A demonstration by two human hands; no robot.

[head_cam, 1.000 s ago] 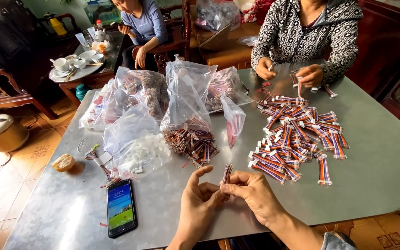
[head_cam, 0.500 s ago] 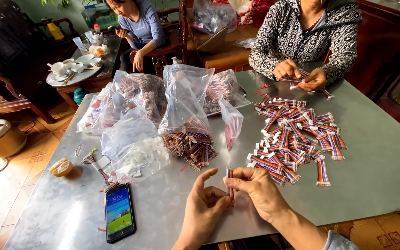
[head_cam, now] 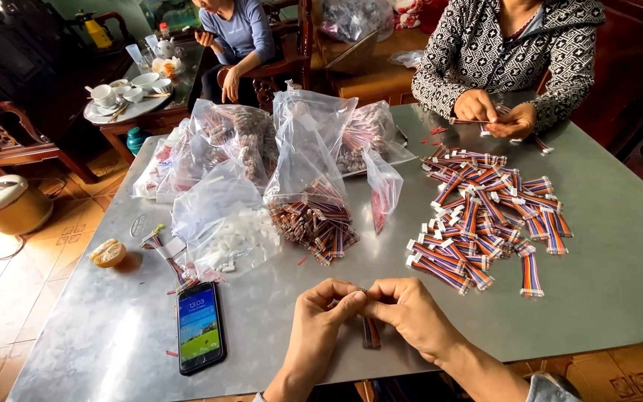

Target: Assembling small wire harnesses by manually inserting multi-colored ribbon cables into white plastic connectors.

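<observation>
Head view: left hand (head_cam: 321,316) and right hand (head_cam: 403,309) pinch one striped multicoloured ribbon cable (head_cam: 370,333) above the grey metal table (head_cam: 597,283); fingertips best stay close together.

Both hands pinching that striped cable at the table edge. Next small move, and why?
Probably set it on the pile of finished cables to the right. Left hand and right hand meet at the top of the ribbon cable, which hangs below the fingers; I can't tell whether a white connector is on.

A home room: carved wooden chairs (head_cam: 9,138), tea set (head_cam: 124,89) (side table), tiled floor (head_cam: 9,298).
</observation>
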